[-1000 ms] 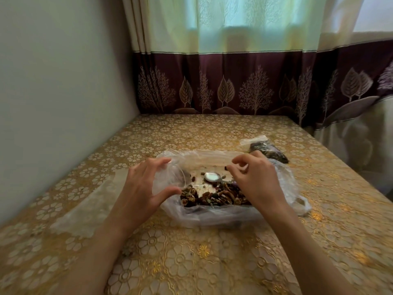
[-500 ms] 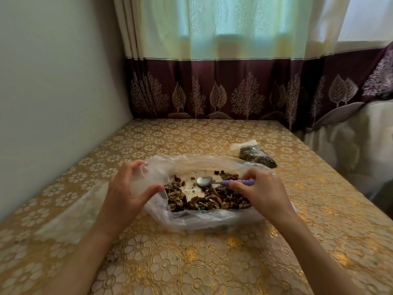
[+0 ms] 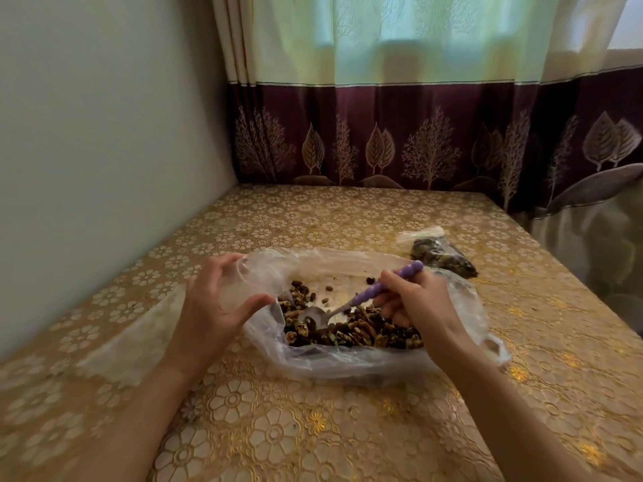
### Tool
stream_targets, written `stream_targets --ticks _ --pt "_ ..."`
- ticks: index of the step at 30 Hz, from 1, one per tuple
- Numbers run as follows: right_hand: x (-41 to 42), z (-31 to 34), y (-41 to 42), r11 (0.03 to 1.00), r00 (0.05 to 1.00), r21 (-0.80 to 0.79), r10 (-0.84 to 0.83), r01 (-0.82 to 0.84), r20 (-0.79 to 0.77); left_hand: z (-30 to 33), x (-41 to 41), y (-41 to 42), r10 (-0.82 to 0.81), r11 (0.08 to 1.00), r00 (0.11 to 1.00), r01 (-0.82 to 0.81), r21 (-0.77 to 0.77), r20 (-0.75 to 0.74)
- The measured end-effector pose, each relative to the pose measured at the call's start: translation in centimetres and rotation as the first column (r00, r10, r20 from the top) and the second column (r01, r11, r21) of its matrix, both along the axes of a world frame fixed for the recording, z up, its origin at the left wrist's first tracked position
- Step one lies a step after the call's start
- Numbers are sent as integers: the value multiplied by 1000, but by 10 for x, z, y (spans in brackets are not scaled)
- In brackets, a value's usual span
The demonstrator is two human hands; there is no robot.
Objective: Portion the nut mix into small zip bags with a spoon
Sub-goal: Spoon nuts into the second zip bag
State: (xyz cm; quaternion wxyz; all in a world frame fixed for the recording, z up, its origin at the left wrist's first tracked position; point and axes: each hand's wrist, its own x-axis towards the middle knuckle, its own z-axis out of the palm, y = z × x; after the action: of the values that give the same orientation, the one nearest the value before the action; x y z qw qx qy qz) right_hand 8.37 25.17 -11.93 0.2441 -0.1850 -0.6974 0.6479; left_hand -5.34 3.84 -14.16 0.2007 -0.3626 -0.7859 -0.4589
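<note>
Right hand (image 3: 415, 300) gripping spoon (image 3: 375, 293), bowl in nut mix (image 3: 351, 330)

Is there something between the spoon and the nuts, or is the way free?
Nothing visible blocks it. The right hand grips the purple-handled spoon, whose bowl already lies among the nut mix. The left hand holds the large plastic bag's rim open.

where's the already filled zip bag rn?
Head view, right of centre: the filled zip bag lies on the table, just behind the big nut-mix bag, beyond the right hand.
</note>
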Motion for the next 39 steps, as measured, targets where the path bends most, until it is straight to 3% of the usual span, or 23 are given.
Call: stream_targets --ticks 6,14,29,34,39 --pt "-7 -4 -10 996 997 -56 70 -70 11 -1 -1 -1 -9 1000 1000 9 -15 -7" --pt "-5 -2 -13 978 994 -194 -94 82 -51 2 4 -1 -31 999 999 31 -33 10" --pt "-1 10 -6 958 928 -199 -258 209 -270 1 -1 2 -111 991 992 114 -74 53" --pt "-11 21 -20 975 921 -115 -218 191 -323 1 2 8 -146 984 983 155 -83 108" --pt "-24 28 -44 970 894 191 -51 151 -445 0 3 7 -148 989 955 140 49 259"
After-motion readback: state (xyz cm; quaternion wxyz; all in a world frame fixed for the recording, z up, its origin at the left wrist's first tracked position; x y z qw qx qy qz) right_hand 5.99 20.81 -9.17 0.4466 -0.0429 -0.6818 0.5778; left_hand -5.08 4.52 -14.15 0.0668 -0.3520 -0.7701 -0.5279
